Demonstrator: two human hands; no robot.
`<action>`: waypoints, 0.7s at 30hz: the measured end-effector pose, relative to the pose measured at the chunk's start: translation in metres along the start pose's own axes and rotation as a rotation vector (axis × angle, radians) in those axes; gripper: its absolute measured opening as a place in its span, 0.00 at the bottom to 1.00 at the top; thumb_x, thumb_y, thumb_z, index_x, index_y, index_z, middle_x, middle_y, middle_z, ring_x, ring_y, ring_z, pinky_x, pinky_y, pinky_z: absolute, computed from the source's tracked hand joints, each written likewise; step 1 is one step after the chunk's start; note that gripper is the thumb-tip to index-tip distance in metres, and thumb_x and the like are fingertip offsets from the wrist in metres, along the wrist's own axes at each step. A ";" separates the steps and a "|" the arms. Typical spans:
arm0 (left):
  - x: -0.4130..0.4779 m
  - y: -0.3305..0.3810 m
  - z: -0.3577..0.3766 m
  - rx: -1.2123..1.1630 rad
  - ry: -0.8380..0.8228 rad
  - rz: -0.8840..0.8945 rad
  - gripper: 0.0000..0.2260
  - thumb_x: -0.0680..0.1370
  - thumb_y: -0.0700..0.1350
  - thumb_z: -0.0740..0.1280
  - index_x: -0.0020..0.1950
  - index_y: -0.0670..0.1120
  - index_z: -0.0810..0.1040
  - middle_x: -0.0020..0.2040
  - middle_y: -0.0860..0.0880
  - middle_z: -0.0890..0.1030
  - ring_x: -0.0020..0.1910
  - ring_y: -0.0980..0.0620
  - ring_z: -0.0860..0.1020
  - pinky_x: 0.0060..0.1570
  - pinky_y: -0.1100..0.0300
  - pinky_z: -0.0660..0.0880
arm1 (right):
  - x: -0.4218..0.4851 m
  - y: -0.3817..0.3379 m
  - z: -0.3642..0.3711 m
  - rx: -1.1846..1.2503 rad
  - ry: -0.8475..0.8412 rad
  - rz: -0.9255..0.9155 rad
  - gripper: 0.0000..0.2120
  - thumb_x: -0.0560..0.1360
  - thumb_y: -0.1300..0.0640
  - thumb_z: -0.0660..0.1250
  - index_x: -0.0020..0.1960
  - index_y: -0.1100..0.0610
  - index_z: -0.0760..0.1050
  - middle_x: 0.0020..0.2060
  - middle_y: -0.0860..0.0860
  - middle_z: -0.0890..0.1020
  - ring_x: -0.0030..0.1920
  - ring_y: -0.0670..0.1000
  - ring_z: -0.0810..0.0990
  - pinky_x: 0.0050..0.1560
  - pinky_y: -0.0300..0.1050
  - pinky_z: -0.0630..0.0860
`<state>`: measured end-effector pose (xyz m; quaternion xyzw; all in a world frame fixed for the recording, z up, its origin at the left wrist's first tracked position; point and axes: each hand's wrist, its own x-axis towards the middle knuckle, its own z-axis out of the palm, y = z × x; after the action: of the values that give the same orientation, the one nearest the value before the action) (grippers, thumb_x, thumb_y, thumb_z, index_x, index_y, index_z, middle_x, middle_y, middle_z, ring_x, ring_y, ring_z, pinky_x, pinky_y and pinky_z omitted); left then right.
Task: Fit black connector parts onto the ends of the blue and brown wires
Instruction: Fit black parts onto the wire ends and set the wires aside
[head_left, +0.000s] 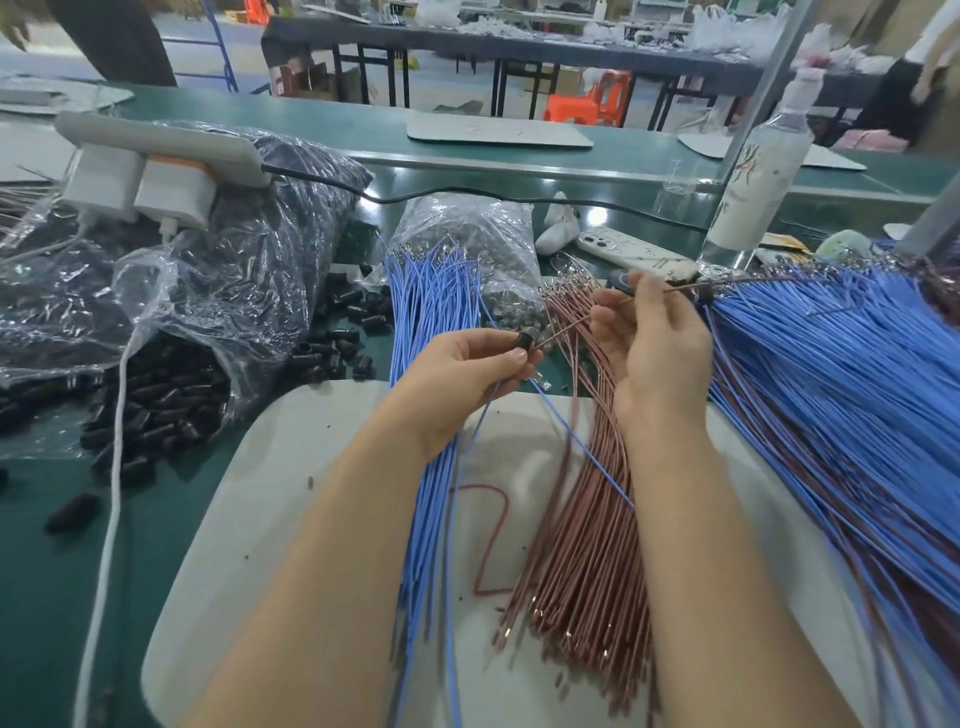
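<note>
Forearms (358, 551) over grey mat (249, 467) | left hand (462, 374) grip pinches black connector (522, 340) | right hand (654, 353) grip pinches brown wire (563, 330), its tip at connector.

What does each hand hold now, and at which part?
The left hand pinches a black connector by its sides, between thumb and fingers. The right hand pinches a thin brown wire partway along its length.

Glossy, crinkled clear plastic bags (218, 291) hold matt black plastic connector parts (156, 410). The blue wires (431, 312) and brown wires (582, 545) wear smooth plastic insulation with bare metal ends. The counter (47, 571) looks matt green.
</note>
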<state>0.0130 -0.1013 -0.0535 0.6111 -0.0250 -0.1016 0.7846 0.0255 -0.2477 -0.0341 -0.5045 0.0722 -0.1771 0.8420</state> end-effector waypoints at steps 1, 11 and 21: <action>0.001 0.000 0.000 0.004 0.007 0.011 0.06 0.77 0.33 0.63 0.48 0.42 0.78 0.41 0.50 0.84 0.39 0.59 0.81 0.46 0.69 0.78 | 0.000 0.003 0.003 -0.021 -0.034 0.033 0.04 0.80 0.61 0.61 0.48 0.58 0.74 0.36 0.53 0.82 0.31 0.45 0.80 0.35 0.35 0.78; 0.004 -0.004 0.001 0.075 0.106 0.117 0.07 0.77 0.34 0.65 0.47 0.45 0.78 0.40 0.52 0.83 0.40 0.59 0.81 0.42 0.69 0.76 | -0.003 0.011 0.011 -0.340 -0.188 -0.085 0.10 0.76 0.69 0.60 0.47 0.57 0.75 0.36 0.51 0.83 0.34 0.45 0.80 0.38 0.36 0.78; 0.005 -0.002 0.000 0.028 0.171 0.116 0.06 0.77 0.34 0.64 0.46 0.43 0.78 0.42 0.48 0.82 0.40 0.57 0.79 0.41 0.70 0.76 | -0.012 0.016 0.013 -0.575 -0.337 -0.129 0.07 0.76 0.64 0.66 0.42 0.54 0.76 0.34 0.50 0.82 0.34 0.46 0.82 0.42 0.42 0.80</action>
<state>0.0177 -0.1024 -0.0564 0.6260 0.0054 -0.0033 0.7798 0.0224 -0.2254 -0.0426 -0.7471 -0.0529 -0.1167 0.6523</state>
